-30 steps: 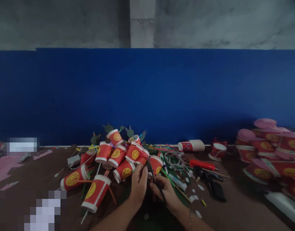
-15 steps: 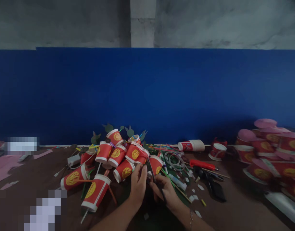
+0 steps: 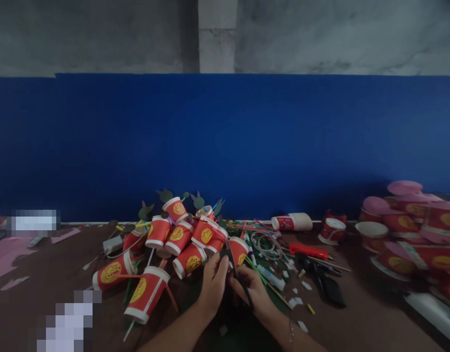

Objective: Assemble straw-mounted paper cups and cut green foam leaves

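Observation:
My right hand (image 3: 250,288) is closed round the dark handle of a pair of scissors (image 3: 235,266), whose thin blades point up and away from me. Facing it, my left hand (image 3: 214,281) pinches a small dark flat piece (image 3: 226,254), its material unclear. The scissor blades lie right beside this piece; whether they touch it I cannot tell. Just beyond both hands stands a tilted red paper cup (image 3: 238,250) with a yellow emblem. A heap of similar red cups (image 3: 181,237) lies to the left, with straws and sticks poking out of some.
Right of my hands lie a glue stick or tube (image 3: 272,277), coiled clear tubing (image 3: 265,244), white paper scraps (image 3: 294,302), a red-handled tool (image 3: 308,251) and a black object (image 3: 331,288). Cups with pink discs (image 3: 404,188) are piled at far right. A blue panel (image 3: 225,146) rises behind.
My left hand has turned slightly, and the dark piece at its fingertips now shows more. My right hand stays almost in place with the scissors.

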The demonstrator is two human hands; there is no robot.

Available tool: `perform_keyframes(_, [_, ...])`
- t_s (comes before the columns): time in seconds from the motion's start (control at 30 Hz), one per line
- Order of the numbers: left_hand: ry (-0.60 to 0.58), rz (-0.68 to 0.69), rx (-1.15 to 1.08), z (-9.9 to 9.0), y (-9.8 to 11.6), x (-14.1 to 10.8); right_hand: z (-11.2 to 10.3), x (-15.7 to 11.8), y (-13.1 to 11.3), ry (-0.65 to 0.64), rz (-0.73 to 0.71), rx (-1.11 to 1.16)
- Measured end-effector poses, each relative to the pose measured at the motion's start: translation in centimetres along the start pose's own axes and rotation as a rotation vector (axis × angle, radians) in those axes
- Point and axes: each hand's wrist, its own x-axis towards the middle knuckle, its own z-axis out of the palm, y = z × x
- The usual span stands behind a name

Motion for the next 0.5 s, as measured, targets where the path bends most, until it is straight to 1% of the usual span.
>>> perform_keyframes(0.1, [-0.045, -0.009, -0.03, -0.03, 0.11, 0.09, -0.08, 0.03, 0.18, 0.006, -0.011, 0.013])
perform_keyframes(0.33, [-0.02, -0.02, -0.051, -0.09, 0.02, 0.1, -0.2, 0.19, 0.77, -0.007, -0.037, -0.002])
perform_keyframes(0.43, [0.009, -0.034, -0.059, -0.02, 0.01, 0.03, -0.18, 0.21, 0.66, -0.003, -0.031, -0.005])
perform_keyframes(0.5, [0.066, -0.038, -0.056, 0.07, 0.02, -0.02, -0.17, 0.24, 0.69, -0.002, -0.028, -0.001])
